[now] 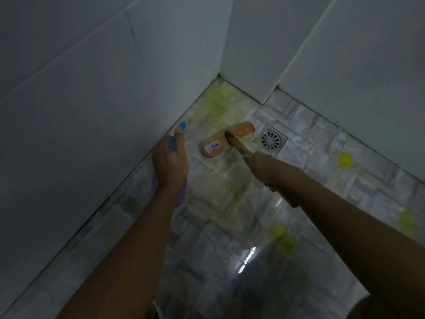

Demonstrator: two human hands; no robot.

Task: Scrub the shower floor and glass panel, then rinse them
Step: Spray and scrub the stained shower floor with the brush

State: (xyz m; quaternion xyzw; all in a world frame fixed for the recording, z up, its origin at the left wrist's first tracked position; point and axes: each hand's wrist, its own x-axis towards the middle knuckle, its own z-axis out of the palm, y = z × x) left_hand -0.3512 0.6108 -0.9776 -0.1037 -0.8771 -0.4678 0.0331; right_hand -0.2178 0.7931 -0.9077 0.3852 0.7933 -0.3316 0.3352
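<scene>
A metal drain (271,139) with radial slots is sitting in its square frame near the corner. Pale wall tiles (92,88) are rising on the left, and another tiled wall (368,65) (a light grout line (304,44) crossing it diagonally) is closing the right.

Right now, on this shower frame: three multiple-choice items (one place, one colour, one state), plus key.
1. The brush has its head:
A) beside the floor drain
B) on top of that drain
C) raised against a wall

2. The cleaner patches are:
A) blue
B) yellow-green
C) red

3. The left hand:
A) hangs empty
B) presses flat on a wall
C) grips a spray bottle

Key: 1 A, the head lies next to the grate, not over it; 2 B, the blotches show yellow-green; 3 C, fingers wrap the bottle below its blue nozzle.
</scene>
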